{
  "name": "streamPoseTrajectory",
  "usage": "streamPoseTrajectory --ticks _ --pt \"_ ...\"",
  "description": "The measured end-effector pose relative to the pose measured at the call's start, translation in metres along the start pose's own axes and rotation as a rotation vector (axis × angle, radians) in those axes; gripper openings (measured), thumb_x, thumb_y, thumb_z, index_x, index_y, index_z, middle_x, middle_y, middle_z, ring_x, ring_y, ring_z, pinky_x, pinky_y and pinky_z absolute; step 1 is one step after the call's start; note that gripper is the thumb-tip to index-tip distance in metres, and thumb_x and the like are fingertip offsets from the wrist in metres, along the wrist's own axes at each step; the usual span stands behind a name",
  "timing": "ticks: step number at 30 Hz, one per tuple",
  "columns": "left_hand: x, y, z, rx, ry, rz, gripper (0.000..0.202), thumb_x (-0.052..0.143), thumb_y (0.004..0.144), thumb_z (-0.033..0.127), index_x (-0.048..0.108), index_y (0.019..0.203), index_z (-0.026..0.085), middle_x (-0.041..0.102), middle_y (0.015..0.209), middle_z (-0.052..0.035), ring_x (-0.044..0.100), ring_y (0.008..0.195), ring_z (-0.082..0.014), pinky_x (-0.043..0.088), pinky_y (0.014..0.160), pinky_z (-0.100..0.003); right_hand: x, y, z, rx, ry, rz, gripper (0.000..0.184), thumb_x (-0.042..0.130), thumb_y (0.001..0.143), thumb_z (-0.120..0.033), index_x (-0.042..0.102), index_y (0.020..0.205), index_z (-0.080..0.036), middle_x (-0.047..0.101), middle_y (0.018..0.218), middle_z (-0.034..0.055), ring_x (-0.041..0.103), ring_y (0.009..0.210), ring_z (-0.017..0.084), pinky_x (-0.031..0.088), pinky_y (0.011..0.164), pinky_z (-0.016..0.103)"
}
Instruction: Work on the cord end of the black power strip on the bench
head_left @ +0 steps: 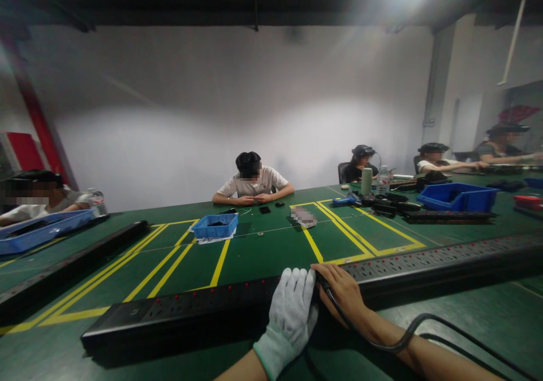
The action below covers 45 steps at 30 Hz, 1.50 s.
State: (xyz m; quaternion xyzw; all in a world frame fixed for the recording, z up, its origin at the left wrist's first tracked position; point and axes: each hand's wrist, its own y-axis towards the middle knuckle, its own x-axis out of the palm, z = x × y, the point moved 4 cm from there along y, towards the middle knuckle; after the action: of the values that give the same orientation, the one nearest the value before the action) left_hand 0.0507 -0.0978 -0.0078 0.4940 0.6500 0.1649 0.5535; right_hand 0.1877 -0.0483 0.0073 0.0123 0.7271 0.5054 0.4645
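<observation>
A long black power strip (203, 313) with rows of sockets and small red dots runs across the table in front of me. My left hand (291, 307), in a pale grey-white glove, lies over it with the fingers stretched out side by side. Right beside it, my bare right hand (341, 296) has its fingers bent over the strip, around the end of a black cable (401, 344). That cable loops back over my right wrist. The cable's tip is hidden between the two hands. Right of my hands, the black socket row (428, 265) continues.
Another black strip (76, 259) lies at the left. A small blue bin (215, 225), a larger blue bin (458, 197), a blue tool (345, 200), a green cup (367, 181) and a bottle (383, 180) stand farther back. A person (254, 183) sits opposite; several others sit at the sides.
</observation>
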Motion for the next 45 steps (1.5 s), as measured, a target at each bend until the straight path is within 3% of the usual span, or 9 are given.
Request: streamPoseTrajectory --ticks 31,36,45 --pt "-0.0050 0.0045 0.0001 0.018 0.017 0.016 0.052 0.043 0.087 0.035 0.043 0.133 0.010 0.053 0.127 -0.0122 0.046 0.119 -0.0279 0.037 0.099 -0.043 0.0037 -0.0011 0.0019 0.002 0.003 0.004 0.038 0.046 0.080 -0.014 0.051 0.116 -0.022 0.062 0.109 0.0047 0.057 0.097 0.020 0.046 0.086 0.036" --pt "-0.0019 0.0023 0.0001 -0.038 0.021 -0.055 0.054 0.044 0.086 0.037 0.041 0.134 0.012 0.052 0.127 -0.0137 0.047 0.118 -0.0307 0.039 0.097 -0.048 0.0047 -0.0010 0.0021 0.006 -0.013 0.012 0.037 0.046 0.081 -0.015 0.051 0.116 -0.023 0.063 0.108 0.0041 0.058 0.096 0.020 0.047 0.085 0.035" --pt "0.0013 0.0017 -0.0005 -0.059 -0.003 -0.015 0.052 0.045 0.087 0.037 0.045 0.131 0.010 0.053 0.127 -0.0152 0.045 0.120 -0.0306 0.039 0.097 -0.049 -0.0007 0.0015 -0.0022 0.000 -0.054 0.040 0.031 0.046 0.083 -0.019 0.053 0.113 -0.022 0.064 0.105 0.0053 0.060 0.094 0.019 0.048 0.083 0.034"
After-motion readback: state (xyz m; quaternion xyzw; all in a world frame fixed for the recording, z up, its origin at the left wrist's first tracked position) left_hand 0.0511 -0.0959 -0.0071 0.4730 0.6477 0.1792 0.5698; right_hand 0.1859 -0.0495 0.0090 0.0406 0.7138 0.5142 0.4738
